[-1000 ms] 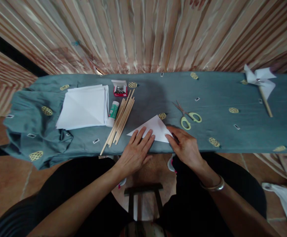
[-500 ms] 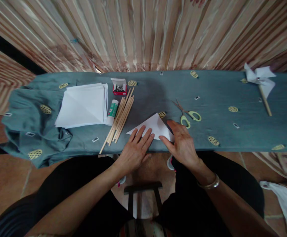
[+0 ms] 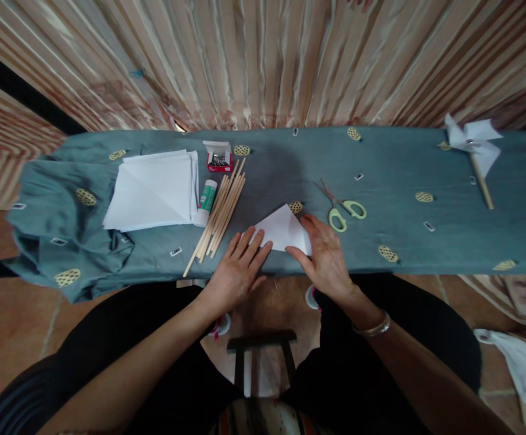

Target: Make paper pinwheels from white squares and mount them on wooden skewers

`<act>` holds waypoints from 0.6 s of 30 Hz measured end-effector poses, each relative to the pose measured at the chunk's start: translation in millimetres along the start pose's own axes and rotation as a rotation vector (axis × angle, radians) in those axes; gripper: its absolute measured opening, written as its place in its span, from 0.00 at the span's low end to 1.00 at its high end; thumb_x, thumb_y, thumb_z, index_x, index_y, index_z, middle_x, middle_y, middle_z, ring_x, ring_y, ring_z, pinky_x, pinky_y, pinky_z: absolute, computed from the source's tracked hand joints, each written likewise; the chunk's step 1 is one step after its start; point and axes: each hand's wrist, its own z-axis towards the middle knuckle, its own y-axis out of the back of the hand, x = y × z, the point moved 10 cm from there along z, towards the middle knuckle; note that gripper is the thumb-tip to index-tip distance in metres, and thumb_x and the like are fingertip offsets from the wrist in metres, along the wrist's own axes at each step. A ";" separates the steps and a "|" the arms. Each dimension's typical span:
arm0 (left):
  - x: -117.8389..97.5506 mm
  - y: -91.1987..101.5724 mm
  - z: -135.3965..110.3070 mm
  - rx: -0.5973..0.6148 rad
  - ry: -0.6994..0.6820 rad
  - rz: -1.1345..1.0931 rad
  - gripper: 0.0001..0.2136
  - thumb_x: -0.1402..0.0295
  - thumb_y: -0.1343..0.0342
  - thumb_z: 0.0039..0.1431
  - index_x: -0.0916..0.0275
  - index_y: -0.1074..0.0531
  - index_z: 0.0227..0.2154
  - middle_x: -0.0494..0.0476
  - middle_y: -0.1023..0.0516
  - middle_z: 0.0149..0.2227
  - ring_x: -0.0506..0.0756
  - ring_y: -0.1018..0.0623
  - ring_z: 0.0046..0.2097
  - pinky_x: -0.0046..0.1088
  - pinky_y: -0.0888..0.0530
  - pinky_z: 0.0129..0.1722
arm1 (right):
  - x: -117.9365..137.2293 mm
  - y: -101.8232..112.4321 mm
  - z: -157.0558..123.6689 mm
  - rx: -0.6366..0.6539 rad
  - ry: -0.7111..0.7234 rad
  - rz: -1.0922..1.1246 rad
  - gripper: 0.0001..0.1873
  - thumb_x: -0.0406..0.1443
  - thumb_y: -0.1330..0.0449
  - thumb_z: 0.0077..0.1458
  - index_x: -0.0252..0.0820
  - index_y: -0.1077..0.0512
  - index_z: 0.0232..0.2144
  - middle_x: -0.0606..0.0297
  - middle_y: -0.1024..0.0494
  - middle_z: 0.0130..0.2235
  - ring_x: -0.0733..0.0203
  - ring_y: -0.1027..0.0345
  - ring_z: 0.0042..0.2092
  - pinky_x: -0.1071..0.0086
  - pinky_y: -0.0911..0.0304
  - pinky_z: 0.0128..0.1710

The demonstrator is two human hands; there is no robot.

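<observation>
**Q:** Fig. 1, upper limbs: what is worn?
**A:** My left hand (image 3: 235,275) and its forearm are bare. My right hand (image 3: 323,260) has a thin, silver-coloured bangle (image 3: 371,329) at the wrist.
**Q:** And the lower part?
**A:** Black trousers (image 3: 154,338) cover both my legs. My shoes (image 3: 310,297) have white and pink edges.

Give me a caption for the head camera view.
Left hand and right hand rest on a folded paper triangle atop teal cloth near scissors and wooden sticks.
</observation>
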 end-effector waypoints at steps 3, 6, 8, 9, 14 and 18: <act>7.2 3.5 -9.9 -0.050 0.000 -0.020 0.31 0.67 0.45 0.62 0.69 0.47 0.66 0.74 0.45 0.68 0.69 0.49 0.71 0.54 0.41 0.65 | -10.1 7.1 -7.4 -0.011 -0.034 -0.014 0.33 0.51 0.47 0.62 0.39 0.40 0.62 0.44 0.34 0.62 0.41 0.42 0.64 0.43 0.42 0.59; 12.4 5.7 -18.3 -0.089 -0.001 -0.012 0.33 0.68 0.46 0.63 0.69 0.51 0.67 0.75 0.43 0.67 0.68 0.48 0.70 0.54 0.39 0.65 | -21.0 15.1 -16.0 -0.004 -0.068 -0.035 0.32 0.50 0.47 0.63 0.38 0.39 0.62 0.44 0.34 0.63 0.40 0.42 0.64 0.42 0.42 0.59; 14.8 7.1 -22.7 -0.103 0.005 0.008 0.34 0.69 0.46 0.62 0.69 0.53 0.68 0.76 0.42 0.67 0.68 0.46 0.70 0.53 0.38 0.64 | -27.0 20.5 -21.8 -0.004 -0.085 -0.041 0.30 0.49 0.48 0.64 0.38 0.38 0.62 0.44 0.34 0.63 0.41 0.42 0.64 0.43 0.42 0.59; 15.7 7.8 -24.8 -0.106 0.010 0.019 0.35 0.70 0.45 0.62 0.69 0.54 0.68 0.76 0.42 0.67 0.69 0.45 0.69 0.53 0.37 0.64 | -29.4 23.1 -24.6 -0.008 -0.089 -0.040 0.29 0.48 0.48 0.64 0.39 0.38 0.62 0.45 0.34 0.63 0.41 0.42 0.64 0.43 0.42 0.60; 17.8 12.1 -36.1 -0.118 0.028 0.039 0.37 0.71 0.45 0.62 0.70 0.58 0.69 0.78 0.40 0.65 0.69 0.42 0.68 0.53 0.35 0.63 | -36.8 32.0 -34.8 -0.036 -0.068 -0.007 0.24 0.42 0.49 0.66 0.41 0.36 0.60 0.47 0.33 0.62 0.45 0.39 0.63 0.45 0.41 0.60; 19.7 17.7 -40.7 -0.144 0.050 -0.006 0.38 0.69 0.47 0.64 0.64 0.63 0.70 0.76 0.41 0.66 0.69 0.42 0.68 0.54 0.34 0.62 | -37.5 36.6 -34.5 -0.057 -0.053 0.025 0.20 0.39 0.52 0.67 0.41 0.32 0.57 0.49 0.30 0.59 0.47 0.36 0.60 0.47 0.39 0.59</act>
